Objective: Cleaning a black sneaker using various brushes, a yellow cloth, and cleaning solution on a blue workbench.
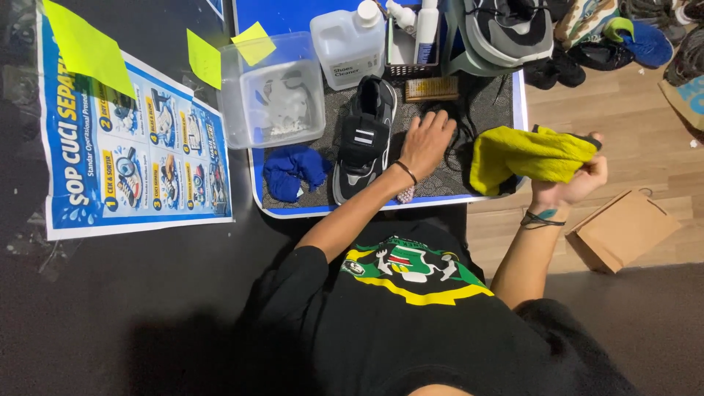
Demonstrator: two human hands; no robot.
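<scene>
My left hand rests palm down on the dark mat, fingers spread, just right of a black sneaker with white stripes that lies on the mat. My right hand is held off the table's right edge and grips a black shoe wrapped in a yellow-green cloth; only a dark edge of that shoe shows. Black laces lie under and beside my left hand.
A blue cloth lies left of the sneaker. Behind stand a clear plastic tub, a white cleaner jug, a brush and bottles. A printed poster lies left, a brown paper bag on the floor right, shoes at back right.
</scene>
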